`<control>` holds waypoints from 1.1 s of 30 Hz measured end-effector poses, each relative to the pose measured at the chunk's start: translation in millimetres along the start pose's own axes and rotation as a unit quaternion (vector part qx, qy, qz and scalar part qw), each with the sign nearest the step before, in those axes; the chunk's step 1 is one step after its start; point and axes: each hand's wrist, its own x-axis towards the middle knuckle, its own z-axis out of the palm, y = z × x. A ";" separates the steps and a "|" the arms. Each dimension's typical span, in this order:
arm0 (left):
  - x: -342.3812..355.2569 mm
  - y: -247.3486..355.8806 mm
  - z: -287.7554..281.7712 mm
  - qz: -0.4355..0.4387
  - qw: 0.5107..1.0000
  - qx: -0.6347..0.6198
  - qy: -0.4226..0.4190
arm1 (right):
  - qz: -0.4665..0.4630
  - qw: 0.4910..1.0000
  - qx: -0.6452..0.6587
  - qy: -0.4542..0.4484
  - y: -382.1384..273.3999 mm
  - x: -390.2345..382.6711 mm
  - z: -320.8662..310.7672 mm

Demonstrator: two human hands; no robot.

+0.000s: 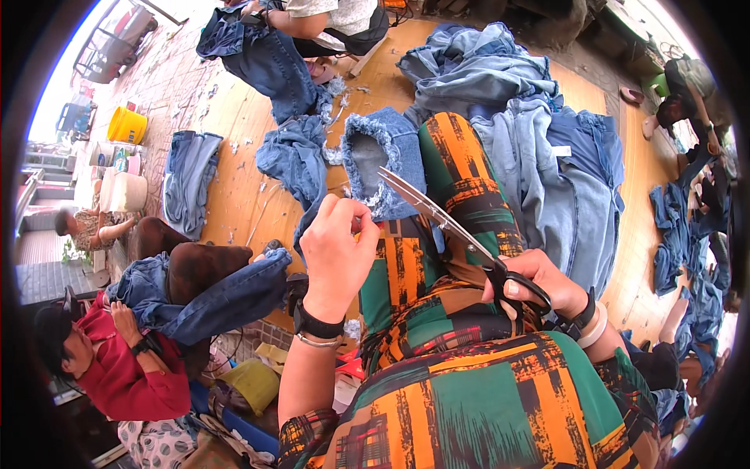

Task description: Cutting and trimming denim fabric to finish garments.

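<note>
My left hand (332,254) has its fingers pinched together at the lower edge of a blue denim piece (402,152) with a white frayed opening; whatever is between the fingertips is hidden. My right hand (527,273) is closed round the black handles of long metal scissors (441,219), whose blade tips point up-left over the denim piece. That piece rests by my legs in green, orange and black patterned cloth (461,164). Crumpled denim (289,160) lies just left of it, with white lint around.
Denim piles (547,195) lie on the wooden board (238,191) at right, a folded pair (187,184) at left. A co-worker in red (133,375) sits lower left, others (312,19) sit at top and right (680,94). A yellow bucket (125,125) stands on paving.
</note>
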 end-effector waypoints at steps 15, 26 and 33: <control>-18.6 -30.6 -26.6 0.010 0.998 -0.022 0.064 | 0.029 1.000 0.011 0.001 -4.3 1.7 1.9; 17.4 -5.0 9.9 -0.092 0.977 -0.170 -0.088 | 0.018 0.999 0.006 0.033 -3.4 -5.2 4.5; 6.4 -9.9 -12.9 -0.164 0.938 -0.300 -0.059 | 0.021 0.999 0.019 0.036 -1.5 -2.7 3.6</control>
